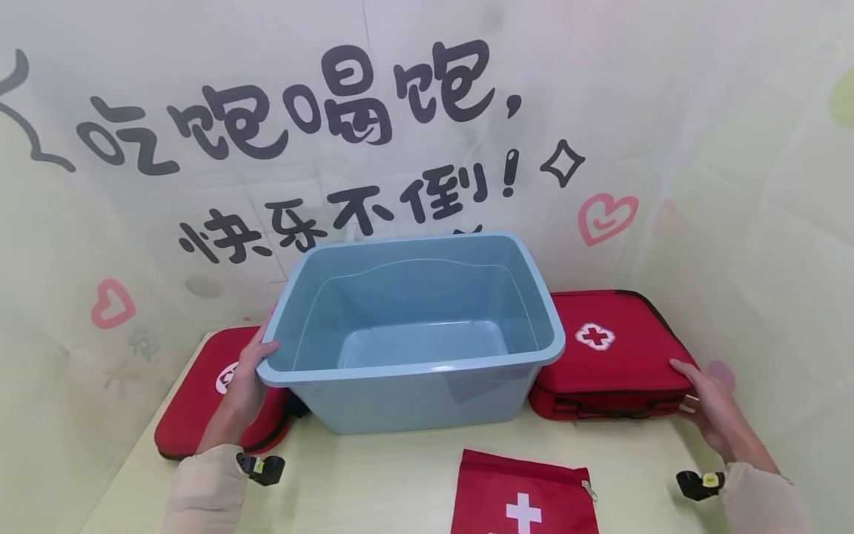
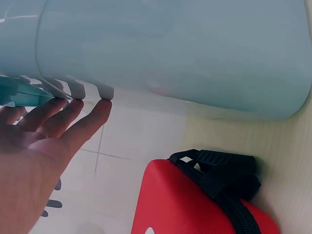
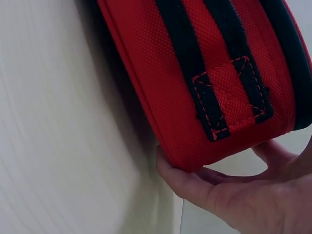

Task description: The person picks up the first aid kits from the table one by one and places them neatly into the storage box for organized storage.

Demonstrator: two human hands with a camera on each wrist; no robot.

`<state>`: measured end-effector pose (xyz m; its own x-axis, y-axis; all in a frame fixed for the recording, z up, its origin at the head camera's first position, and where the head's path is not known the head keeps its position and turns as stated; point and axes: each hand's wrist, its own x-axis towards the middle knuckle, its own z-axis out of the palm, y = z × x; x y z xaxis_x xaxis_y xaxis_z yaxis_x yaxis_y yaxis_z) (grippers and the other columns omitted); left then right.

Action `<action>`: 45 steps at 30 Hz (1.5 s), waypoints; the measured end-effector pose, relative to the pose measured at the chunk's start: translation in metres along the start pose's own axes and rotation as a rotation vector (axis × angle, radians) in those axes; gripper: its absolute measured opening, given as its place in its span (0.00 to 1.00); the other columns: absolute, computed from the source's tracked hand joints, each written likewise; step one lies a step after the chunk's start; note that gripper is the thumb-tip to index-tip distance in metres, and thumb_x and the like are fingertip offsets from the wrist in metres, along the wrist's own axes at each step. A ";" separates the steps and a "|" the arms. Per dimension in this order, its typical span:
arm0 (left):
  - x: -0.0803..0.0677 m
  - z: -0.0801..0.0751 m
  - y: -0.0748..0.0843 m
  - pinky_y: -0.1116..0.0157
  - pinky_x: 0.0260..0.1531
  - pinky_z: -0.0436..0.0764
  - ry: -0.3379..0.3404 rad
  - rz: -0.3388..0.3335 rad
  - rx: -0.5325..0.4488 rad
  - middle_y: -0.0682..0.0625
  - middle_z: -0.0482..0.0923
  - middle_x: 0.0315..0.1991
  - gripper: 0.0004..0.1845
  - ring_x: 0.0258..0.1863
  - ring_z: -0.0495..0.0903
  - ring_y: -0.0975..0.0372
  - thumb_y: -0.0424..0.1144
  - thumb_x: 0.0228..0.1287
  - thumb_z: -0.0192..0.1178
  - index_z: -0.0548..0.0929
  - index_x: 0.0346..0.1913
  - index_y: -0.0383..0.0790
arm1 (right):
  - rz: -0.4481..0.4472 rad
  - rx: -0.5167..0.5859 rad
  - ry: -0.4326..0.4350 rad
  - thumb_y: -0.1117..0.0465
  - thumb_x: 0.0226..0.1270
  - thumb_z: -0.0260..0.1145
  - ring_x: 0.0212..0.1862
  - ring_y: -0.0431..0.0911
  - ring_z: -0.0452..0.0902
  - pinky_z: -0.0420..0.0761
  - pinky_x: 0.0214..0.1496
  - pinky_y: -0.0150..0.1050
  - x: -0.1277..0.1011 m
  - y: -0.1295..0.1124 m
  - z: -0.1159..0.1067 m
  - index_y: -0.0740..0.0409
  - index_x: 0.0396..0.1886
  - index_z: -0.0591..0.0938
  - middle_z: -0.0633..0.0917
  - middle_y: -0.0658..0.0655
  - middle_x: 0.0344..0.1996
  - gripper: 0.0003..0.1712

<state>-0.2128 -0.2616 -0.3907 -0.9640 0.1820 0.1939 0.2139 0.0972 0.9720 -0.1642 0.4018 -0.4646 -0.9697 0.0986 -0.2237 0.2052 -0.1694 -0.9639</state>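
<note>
A light blue plastic bin [image 1: 414, 397] stands in the middle of the table. My left hand [image 1: 248, 371] grips its left rim, thumb over the edge; in the left wrist view the fingertips [image 2: 105, 106] meet the outer wall. At the right, a large red first-aid bag [image 1: 620, 348] with a white cross badge and black handle sits close beside the bin. My right hand [image 1: 717, 408] holds this bag at its right front corner, thumb on top. In the right wrist view, a finger [image 3: 183, 183] reaches under the corner, next to the tabletop.
Left of the bin lies a smaller red first-aid case [image 1: 200, 386] with a black buckle strap [image 2: 219, 175]. A flat red zip pouch [image 1: 487, 493] with a white cross is at the table's front. A printed wall sheet [image 1: 427, 185] closes off the back and sides.
</note>
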 end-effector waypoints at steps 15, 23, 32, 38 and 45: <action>0.001 0.001 0.001 0.40 0.66 0.57 -0.020 -0.010 0.032 0.51 0.42 0.79 0.35 0.72 0.50 0.50 0.45 0.76 0.41 0.42 0.80 0.66 | 0.025 0.006 0.159 0.49 0.75 0.58 0.27 0.40 0.83 0.83 0.31 0.38 0.002 -0.008 0.005 0.49 0.39 0.73 0.85 0.44 0.24 0.10; 0.002 0.001 0.001 0.45 0.65 0.60 -0.018 -0.012 0.033 0.50 0.43 0.79 0.35 0.71 0.51 0.50 0.45 0.76 0.41 0.42 0.80 0.66 | 0.050 0.093 0.224 0.48 0.73 0.61 0.26 0.40 0.83 0.83 0.29 0.37 0.002 -0.022 0.010 0.50 0.41 0.70 0.84 0.45 0.23 0.13; 0.001 0.000 0.001 0.55 0.61 0.64 -0.014 -0.001 0.004 0.49 0.44 0.79 0.35 0.71 0.52 0.51 0.44 0.75 0.41 0.44 0.80 0.66 | 0.046 0.200 0.190 0.48 0.71 0.64 0.29 0.42 0.84 0.84 0.31 0.39 0.003 -0.035 0.007 0.42 0.32 0.78 0.85 0.46 0.25 0.08; 0.001 0.000 0.000 0.49 0.63 0.62 -0.017 -0.004 0.006 0.50 0.44 0.79 0.35 0.71 0.52 0.51 0.45 0.75 0.40 0.43 0.80 0.65 | 0.030 0.249 0.184 0.50 0.71 0.65 0.27 0.44 0.85 0.84 0.30 0.41 0.002 -0.046 0.007 0.44 0.29 0.80 0.86 0.49 0.24 0.09; 0.001 0.001 0.000 0.40 0.65 0.58 -0.014 -0.011 0.034 0.50 0.44 0.79 0.35 0.71 0.51 0.50 0.45 0.76 0.41 0.42 0.80 0.64 | 0.048 0.294 0.237 0.50 0.69 0.66 0.27 0.44 0.85 0.84 0.28 0.42 0.001 -0.058 0.008 0.47 0.37 0.77 0.85 0.50 0.23 0.08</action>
<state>-0.2134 -0.2602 -0.3907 -0.9641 0.1943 0.1809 0.2085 0.1324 0.9690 -0.1780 0.4041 -0.4081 -0.8953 0.3017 -0.3277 0.1695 -0.4497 -0.8770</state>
